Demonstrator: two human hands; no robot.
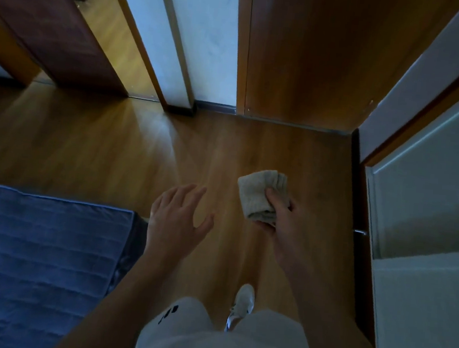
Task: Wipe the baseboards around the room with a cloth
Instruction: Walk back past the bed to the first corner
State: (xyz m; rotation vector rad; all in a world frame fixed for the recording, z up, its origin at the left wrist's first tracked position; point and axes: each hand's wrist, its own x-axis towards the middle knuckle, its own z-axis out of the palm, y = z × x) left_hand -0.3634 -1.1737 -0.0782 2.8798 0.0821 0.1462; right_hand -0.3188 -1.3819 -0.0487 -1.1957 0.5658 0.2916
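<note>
Thumb on top and fingers curled underneath, the right hand [279, 222] pinches a folded grey cloth [260, 193] and holds it in the air above the wooden floor [87, 139], touching no wall.

Far to the left of that grip, and nearer the person, lies a blue quilted mattress [35, 254]. Just left of the grip the left hand [180, 219] hovers with its fingers spread and straight, holding nothing. Ahead of the grip and a little left, a short baseboard [214, 107] runs dark under a pale wall panel, next to a closed wooden door [302, 55]. Right of the grip a side baseboard [355, 162] runs along the foot of the right wall, near the cloth but apart from it.

The person stands upright, one white shoe [242, 300] below the grip. No wiping is under way: the cloth meets neither strip. Whether either has been wiped already cannot be told, since no streak or damp mark shows. By my reckoning both strips in view are left to do, and reaching them means crouching first.
</note>
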